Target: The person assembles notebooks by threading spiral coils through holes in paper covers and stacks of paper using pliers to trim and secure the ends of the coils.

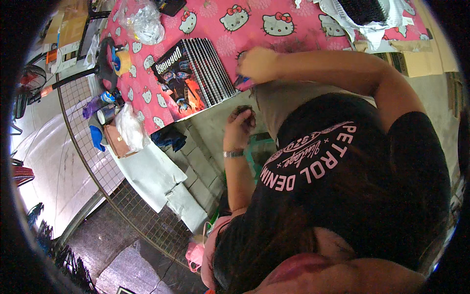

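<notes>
My left hand [239,123], a metal watch band at its wrist, is raised just off the table's near edge. Its fingers curl around a small dark bundle [248,115] whose kind I cannot make out. Over the table edge, my right hand [259,65] is closed and slightly blurred. A small blue and dark thing [241,79] shows beneath it, mostly hidden by the fingers. Left of my right hand, a fanned row of glossy magazines [183,81] lies overlapping, the front cover dark with red and orange. Fine dark strands [303,43] are scattered on the pink tablecloth [220,17].
At the far right, a mass of black bristles [362,11] lies on white wrapping [379,36]. Clear plastic [142,22] sits far left. Tape rolls [122,62], a brown pouch [116,139] and a white plastic bag [131,127] crowd the left edge, beside a wire rack [93,161].
</notes>
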A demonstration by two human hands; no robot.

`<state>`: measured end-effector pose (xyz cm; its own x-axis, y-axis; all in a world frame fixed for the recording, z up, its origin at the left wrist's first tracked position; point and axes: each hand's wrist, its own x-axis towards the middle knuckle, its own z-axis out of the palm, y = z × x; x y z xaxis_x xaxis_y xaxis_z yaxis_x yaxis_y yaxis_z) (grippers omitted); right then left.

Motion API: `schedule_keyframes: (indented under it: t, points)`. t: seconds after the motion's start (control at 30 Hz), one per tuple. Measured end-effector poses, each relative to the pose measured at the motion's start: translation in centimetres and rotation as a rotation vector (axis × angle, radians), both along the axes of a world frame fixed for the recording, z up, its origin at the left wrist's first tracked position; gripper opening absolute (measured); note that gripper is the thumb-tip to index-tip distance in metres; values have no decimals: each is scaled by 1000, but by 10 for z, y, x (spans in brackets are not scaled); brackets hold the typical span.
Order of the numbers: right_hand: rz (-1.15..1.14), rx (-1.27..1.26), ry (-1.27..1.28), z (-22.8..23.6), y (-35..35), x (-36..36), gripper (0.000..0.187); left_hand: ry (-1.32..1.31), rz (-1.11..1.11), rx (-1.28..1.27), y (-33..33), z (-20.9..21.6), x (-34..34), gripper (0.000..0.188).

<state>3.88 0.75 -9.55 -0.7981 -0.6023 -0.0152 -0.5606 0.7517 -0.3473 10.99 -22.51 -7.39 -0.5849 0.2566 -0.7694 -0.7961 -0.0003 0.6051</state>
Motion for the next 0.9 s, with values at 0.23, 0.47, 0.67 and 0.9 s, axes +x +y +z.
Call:
schedule_keyframes:
  t: [0.23,0.47,0.67,0.9]
  points:
    - [-292,-163,263,-43,66,22,49,227,195,619,88,106,-149,14]
    - [-224,-188,257,-32,57,16,49,1313,-451,-1097,86,106,-424,62]
    - [-299,-252,230,-38,63,15,49,1235,-645,-1457,82,141,-416,108]
    - [-479,-104,410,-34,58,26,55,802,-9,-227,61,176,-272,72]
